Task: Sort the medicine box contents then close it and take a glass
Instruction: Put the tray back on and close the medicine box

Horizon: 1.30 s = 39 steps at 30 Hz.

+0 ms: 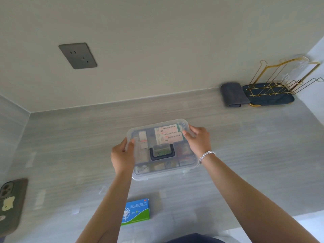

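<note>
From my remote feed, a pale beige wall (157, 41) is filling the upper half of the view, meeting a grey, streaked countertop (70, 146) that is running across the whole lower half. A dark grey power socket (77, 55) is sitting on the wall at upper left. At the far right corner of the counter, a gold wire drying rack (282, 79) is standing on a dark blue tray (287, 100), with a clear glass (294, 67) resting upside down on its prongs; a folded grey cloth (231, 94) is lying just beside the tray, touching its left edge.

In the middle of the counter, the clear plastic medicine box (162, 149) is sitting with its translucent lid on top, a dark handle (162, 152) lying flat on the lid, and packets and compartments showing through. I am watching the left hand (122, 156) gripping the box's left edge, fingers curled over the lid rim, while the right hand (198, 139), wearing a pearl-like bracelet (206, 156) at the wrist, is clamping the far right corner with fingers closed on the lid.

Nearer the person, a blue and green box of loratadine tablets (136, 212) is lying flat on the counter, well apart from the medicine box. A phone (10, 206) in a dark case is lying face down at the left edge.
</note>
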### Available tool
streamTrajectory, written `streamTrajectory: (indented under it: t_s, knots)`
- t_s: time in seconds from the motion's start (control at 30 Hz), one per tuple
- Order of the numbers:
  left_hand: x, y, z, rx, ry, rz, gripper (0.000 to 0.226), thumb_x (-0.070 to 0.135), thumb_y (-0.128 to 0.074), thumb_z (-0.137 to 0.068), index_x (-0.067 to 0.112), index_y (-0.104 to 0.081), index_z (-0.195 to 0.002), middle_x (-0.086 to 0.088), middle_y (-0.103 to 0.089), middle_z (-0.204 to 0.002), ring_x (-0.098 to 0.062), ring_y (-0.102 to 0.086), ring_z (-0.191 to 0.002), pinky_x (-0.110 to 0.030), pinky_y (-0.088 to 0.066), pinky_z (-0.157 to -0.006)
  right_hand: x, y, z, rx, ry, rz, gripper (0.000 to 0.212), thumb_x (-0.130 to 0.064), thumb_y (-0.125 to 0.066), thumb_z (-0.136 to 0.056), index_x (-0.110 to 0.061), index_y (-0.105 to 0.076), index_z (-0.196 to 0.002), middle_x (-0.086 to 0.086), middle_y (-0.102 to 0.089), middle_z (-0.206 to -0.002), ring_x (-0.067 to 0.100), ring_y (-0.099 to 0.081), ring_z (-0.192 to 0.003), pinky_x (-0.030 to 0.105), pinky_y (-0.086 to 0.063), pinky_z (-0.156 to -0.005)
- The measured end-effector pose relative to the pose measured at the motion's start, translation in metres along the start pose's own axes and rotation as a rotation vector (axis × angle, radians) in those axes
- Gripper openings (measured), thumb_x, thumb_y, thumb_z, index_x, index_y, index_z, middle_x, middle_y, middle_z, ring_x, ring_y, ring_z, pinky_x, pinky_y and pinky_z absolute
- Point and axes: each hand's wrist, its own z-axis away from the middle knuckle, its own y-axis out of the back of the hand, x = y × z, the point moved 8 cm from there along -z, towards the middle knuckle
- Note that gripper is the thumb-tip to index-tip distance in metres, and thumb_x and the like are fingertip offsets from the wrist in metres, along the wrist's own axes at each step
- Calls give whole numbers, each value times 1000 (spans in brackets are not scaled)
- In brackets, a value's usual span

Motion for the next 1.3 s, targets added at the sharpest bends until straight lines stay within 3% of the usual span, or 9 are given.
streamTrajectory:
  t_s: [0.1,0.2,0.33,0.43,0.57,0.7,0.93,1.07,1.3]
  knots:
    - [-3,-6,1,-3,6,35,29,36,-53,-88,41,-57,-60,3,-47,-59,-16,-39,-57,-27,-32,-57,6,-1,3,16,3,-60,37,-29,-56,-88,-13,-60,-121,6,-43,-86,18,-39,-83,30,-36,-75]
    - [-10,-7,-2,-12,57,36,28,39,-51,-90,35,-64,-115,16,-57,-63,-4,-51,-60,-23,-40,-58,8,-4,3,5,23,-77,36,-31,-52,-90,-17,-59,-123,5,-36,-78,12,-30,-65,24,-25,-60]
    - [-17,-12,-7,-67,79,10,44,43,-51,-89,23,-56,-128,1,-71,-94,-20,-63,-86,-27,-45,-68,15,-11,4,-25,-27,-91,41,-35,-49,-91,-23,-52,-131,7,-47,-87,11,-36,-61,25,-31,-68]
    - [-16,-17,-5,-107,54,63,41,42,-50,-90,28,-55,-128,6,-69,-103,-14,-61,-93,-26,-47,-76,17,-13,7,-63,-79,-128,42,-38,-49,-91,-25,-50,-131,15,-66,-105,27,-62,-84,34,-49,-73]
    - [-28,-21,-7,-156,139,54,48,52,-44,-89,24,-53,-128,-3,-62,-122,-24,-58,-111,-34,-49,-84,24,-13,3,-160,-104,-86,54,-49,-47,-89,-28,-41,-137,4,-52,-136,25,-49,-124,36,-40,-102]
    - [-42,-25,-7,-204,265,-1,57,61,-40,-86,16,-58,-116,-12,-65,-109,-26,-62,-91,-34,-51,-71,44,-20,16,-355,-251,-185,71,-63,-46,-82,-27,-31,-142,-4,-39,-147,22,-40,-132,39,-43,-97]
    - [-29,5,-6,-61,194,-260,53,64,-53,-78,13,-61,-91,-2,-61,-76,-23,-58,-68,-28,-40,-56,36,-1,14,-192,-199,-131,40,-51,-61,-79,-14,-52,-66,-6,-46,-53,13,-44,-50,23,-35,-49]
    - [-18,-2,9,-97,63,-133,31,44,-53,-88,20,-54,-69,-2,-54,-66,-23,-50,-62,-29,-36,-51,23,-3,22,-58,-91,36,35,-41,-56,-86,-10,-60,-101,-2,-61,-75,13,-56,-66,23,-37,-52]
    - [-22,-7,20,-176,120,11,38,31,-51,-92,19,-53,-128,2,-67,-87,-12,-60,-72,-23,-45,-56,22,-6,37,-63,-41,47,53,-30,-48,-93,-13,-34,-141,9,-61,-125,26,-60,-106,19,-44,-77]
